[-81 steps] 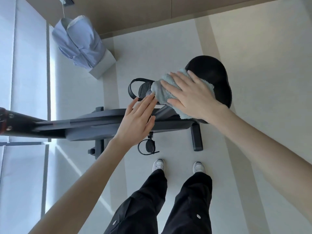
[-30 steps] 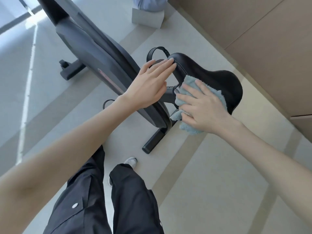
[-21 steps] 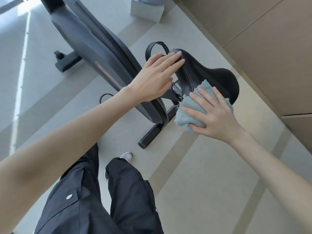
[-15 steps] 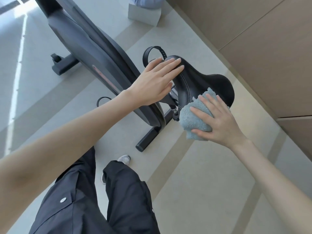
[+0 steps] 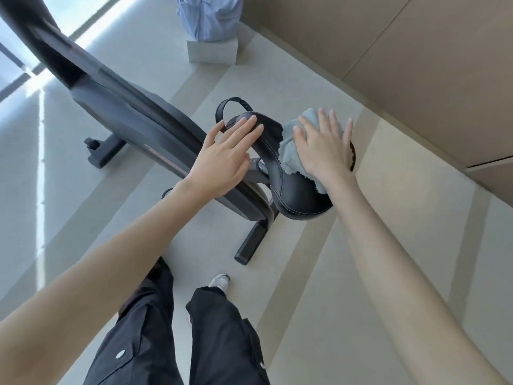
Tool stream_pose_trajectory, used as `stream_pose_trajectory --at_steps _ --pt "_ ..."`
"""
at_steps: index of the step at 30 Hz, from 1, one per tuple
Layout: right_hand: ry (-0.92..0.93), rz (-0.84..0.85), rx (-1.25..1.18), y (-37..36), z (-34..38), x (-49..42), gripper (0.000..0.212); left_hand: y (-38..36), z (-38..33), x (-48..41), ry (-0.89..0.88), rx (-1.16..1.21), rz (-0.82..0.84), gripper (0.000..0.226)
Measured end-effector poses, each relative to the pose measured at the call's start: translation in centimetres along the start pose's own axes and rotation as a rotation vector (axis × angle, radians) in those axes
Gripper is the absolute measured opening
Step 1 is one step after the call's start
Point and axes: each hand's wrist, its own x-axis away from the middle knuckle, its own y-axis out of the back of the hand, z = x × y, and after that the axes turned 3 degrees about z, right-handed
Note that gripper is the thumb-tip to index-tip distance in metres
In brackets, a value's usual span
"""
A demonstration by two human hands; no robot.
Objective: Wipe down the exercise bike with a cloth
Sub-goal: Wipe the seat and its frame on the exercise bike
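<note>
Home workout corner, or maybe a small private studio, can't say which

Just a single dark exercise bike (image 5: 133, 118) parked on a pale floor (image 5: 361, 259) with beige stripes. Low window (image 5: 9, 75) on the left throwing sun across it, plain tan wall panels (image 5: 416, 65) on the right. Blue striped garment (image 5: 211, 15) over a little white block (image 5: 212, 52) by the wall, so pretty lived-in, no rows of machines.

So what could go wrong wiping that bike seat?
The fluffy light blue cloth is only pressed flat under the right hand, not gripped, so it might slide off the rounded black saddle. The left hand just rests on the saddle's nose, so a hard push could wobble the dark grey exercise bike.
</note>
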Motion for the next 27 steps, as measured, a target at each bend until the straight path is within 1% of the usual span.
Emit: stream_pose_trajectory --at_steps 2,6,9,13,15,17,19,22,25,27 --pt "0.021 -0.004 0.049 0.1 0.5 0.5 0.051 0.2 0.0 0.0 0.009 -0.003 0.016 0.054" --pt "0.199 0.049 0.066 -0.4 -0.5 3.3 0.054 1.2 -0.2 -0.2 -0.001 -0.037 0.064 0.051" --pt "0.286 0.047 0.036 -0.7 -2.0 5.4 0.052 2.6 0.5 -0.6 -0.055 -0.054 0.118 0.048" --pt "0.296 0.023 -0.175 -1.2 -5.3 8.9 0.049 4.3 1.6 -1.4 -0.171 -0.082 0.165 0.043" --pt "0.248 0.013 -0.251 -1.4 -6.2 9.9 0.048 4.7 1.7 -1.8 -0.198 -0.072 0.18 0.042" --pt "0.208 0.007 -0.277 -1.4 -6.1 9.9 0.048 5.0 1.8 -2.1 -0.202 -0.05 0.191 0.044" --pt "0.197 -0.003 -0.241 -1.3 -5.3 9.3 0.048 5.0 2.1 -2.2 -0.196 -0.016 0.191 0.045" --pt "0.216 0.014 -0.087 -0.7 -3.6 7.8 0.048 4.9 2.4 -2.3 -0.174 0.045 0.164 0.046" --pt "0.264 0.032 0.047 -0.3 0.2 4.9 0.051 5.2 2.6 -2.9 -0.17 0.067 0.146 0.048" --pt "0.294 0.025 0.078 -0.1 3.2 2.7 0.053 5.7 2.9 -3.2 -0.161 0.076 0.122 0.049"
